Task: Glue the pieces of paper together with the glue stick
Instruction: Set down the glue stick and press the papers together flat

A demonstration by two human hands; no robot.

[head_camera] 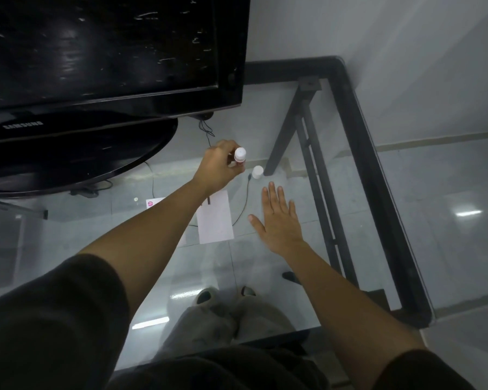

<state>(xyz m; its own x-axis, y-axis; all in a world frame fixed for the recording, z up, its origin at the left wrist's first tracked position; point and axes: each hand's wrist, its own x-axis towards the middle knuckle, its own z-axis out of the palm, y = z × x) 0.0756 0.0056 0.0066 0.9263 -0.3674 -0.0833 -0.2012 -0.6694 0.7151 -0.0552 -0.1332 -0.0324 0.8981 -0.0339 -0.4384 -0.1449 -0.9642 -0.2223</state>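
Observation:
My left hand (219, 164) is closed around a glue stick (240, 156) with a white top and a red band, held upright above the glass table. A white cap (257, 172) stands on the glass just right of it. A white sheet of paper (215, 218) lies flat on the table below my left wrist. Another paper piece with a red mark (152, 203) shows to its left, partly hidden by my left forearm. To the right of the sheet hovers my right hand (279, 218), flat, fingers spread and holding nothing.
A black television (107, 52) on its oval stand (76, 159) fills the left back of the glass table (265, 263). A thin black cable (244, 198) runs beside the paper. The table's black metal frame (378, 178) borders the right side. My feet show through the glass.

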